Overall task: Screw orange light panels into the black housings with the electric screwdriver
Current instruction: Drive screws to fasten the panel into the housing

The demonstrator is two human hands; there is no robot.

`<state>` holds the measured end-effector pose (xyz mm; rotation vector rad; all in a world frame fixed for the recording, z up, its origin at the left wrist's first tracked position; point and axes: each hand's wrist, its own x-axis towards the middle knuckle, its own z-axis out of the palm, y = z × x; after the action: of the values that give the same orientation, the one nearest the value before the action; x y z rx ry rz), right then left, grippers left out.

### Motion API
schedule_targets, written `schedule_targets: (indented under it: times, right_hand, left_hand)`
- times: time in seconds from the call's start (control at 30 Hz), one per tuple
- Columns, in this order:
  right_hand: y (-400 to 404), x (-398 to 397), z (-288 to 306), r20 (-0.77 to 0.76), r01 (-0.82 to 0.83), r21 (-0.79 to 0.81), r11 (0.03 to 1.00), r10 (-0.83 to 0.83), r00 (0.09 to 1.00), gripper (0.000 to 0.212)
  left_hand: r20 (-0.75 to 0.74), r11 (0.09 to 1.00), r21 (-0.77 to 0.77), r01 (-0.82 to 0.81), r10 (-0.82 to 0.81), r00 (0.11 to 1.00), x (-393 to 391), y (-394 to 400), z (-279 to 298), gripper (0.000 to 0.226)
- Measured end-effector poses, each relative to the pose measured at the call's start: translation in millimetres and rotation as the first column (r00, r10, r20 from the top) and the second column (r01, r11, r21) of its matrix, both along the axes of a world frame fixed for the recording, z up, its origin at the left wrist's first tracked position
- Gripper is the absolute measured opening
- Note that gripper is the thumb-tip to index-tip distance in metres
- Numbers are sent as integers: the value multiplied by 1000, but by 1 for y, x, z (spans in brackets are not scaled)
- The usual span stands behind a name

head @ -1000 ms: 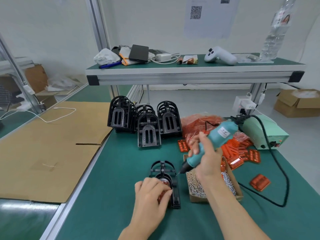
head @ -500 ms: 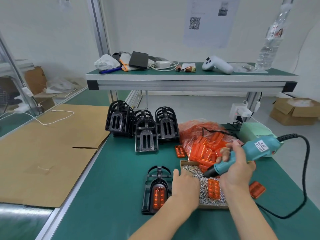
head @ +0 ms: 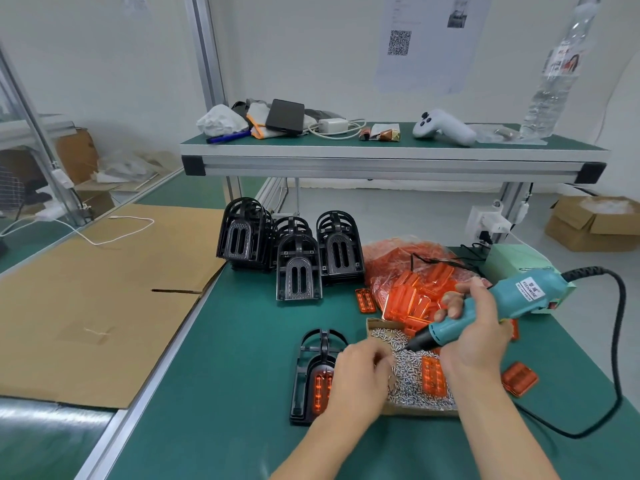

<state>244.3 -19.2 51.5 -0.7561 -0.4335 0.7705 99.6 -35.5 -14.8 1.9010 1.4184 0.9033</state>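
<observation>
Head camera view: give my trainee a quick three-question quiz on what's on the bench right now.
1. True or false: the right hand holds the electric screwdriver with its tip over the box of screws.
2. Where is the left hand? A) on the upper shelf B) at the screw box's left edge, beside the housing with an orange panel in it C) on the cardboard
3. Fill in: an orange panel lies on the ____ inside the box.

Key: 1 true; 2 B; 3 screws.
</observation>
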Motion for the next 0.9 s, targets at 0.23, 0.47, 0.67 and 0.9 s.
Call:
schedule_targets:
  times: [0.23,0.47,0.67,0.9]
  right_hand:
    - [-11,-21,10,-159,-123,85,989,135,978,26]
    - [-15,-49,15,-227,-195,140,971,223,948,24]
    - [-17,-55,21,-204,-197,164,967,229,952,26]
    - [-23,-59,23,-133,-201,177,964,225,965,24]
  left_hand:
    - [629,889,-455,-40,353,692,-30,-18,8,14]
    - [801,787,-583,202,516,303,-35,-23,24,22]
    - [808,780,-584,225,536,244,-36,-25,24,24]
    - [797,778,-599,189,559,228,-34,-26,20,24]
